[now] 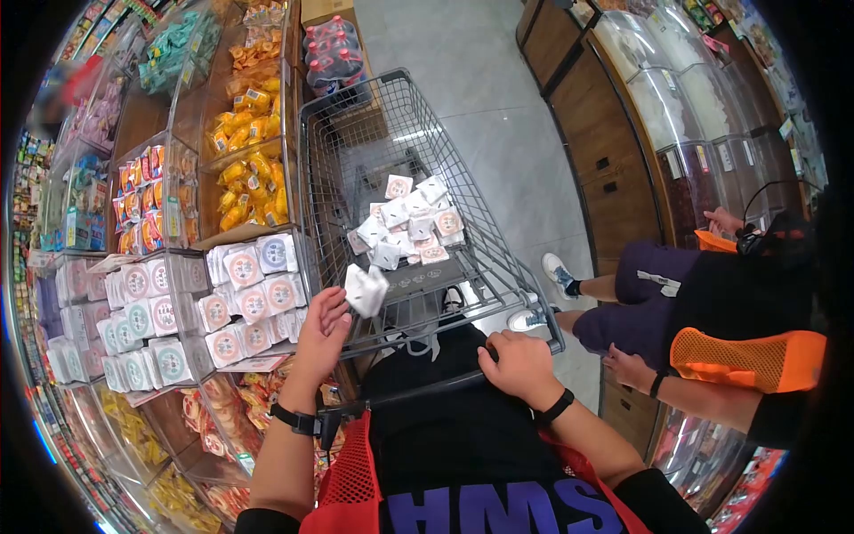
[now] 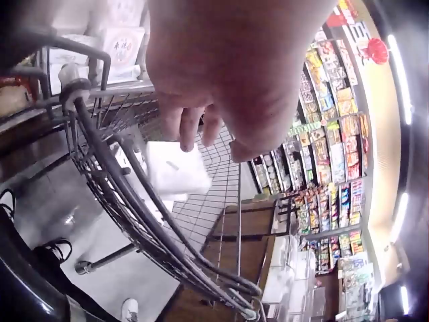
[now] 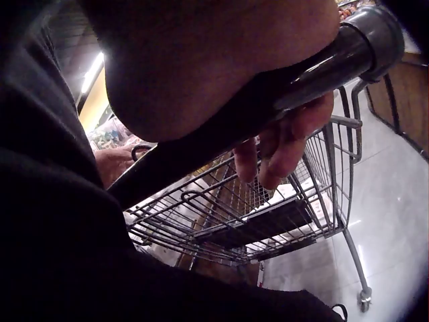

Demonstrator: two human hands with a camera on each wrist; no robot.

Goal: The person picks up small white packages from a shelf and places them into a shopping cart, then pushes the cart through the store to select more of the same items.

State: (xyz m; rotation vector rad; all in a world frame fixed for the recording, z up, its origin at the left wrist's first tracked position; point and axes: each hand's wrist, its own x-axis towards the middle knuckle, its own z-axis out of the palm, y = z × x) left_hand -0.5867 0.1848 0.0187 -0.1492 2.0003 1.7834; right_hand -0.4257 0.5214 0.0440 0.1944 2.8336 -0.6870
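Note:
My left hand [image 1: 325, 322] is over the near left side of the shopping cart [image 1: 481, 191], fingers loosely bent. Just beyond the fingertips a blurred white square packet [image 1: 366, 290] is tilted in the air. In the left wrist view the packet [image 2: 175, 169] shows below the relaxed fingers, with no finger wrapped round it. Similar packets with round printed labels lie in a pile [image 1: 414, 222] inside the cart. My right hand [image 1: 525, 363] grips the cart's handle [image 3: 322, 70], its fingers curled round the dark bar in the right wrist view.
Left of the cart, clear shelf bins hold stacked white packets [image 1: 253, 298] and yellow packages [image 1: 253, 191]. Bottled drinks [image 1: 334, 55] stand beyond the cart's far left corner. On the right, a person in an orange mesh vest [image 1: 738, 356] stands close, beside wooden cabinets [image 1: 583, 125].

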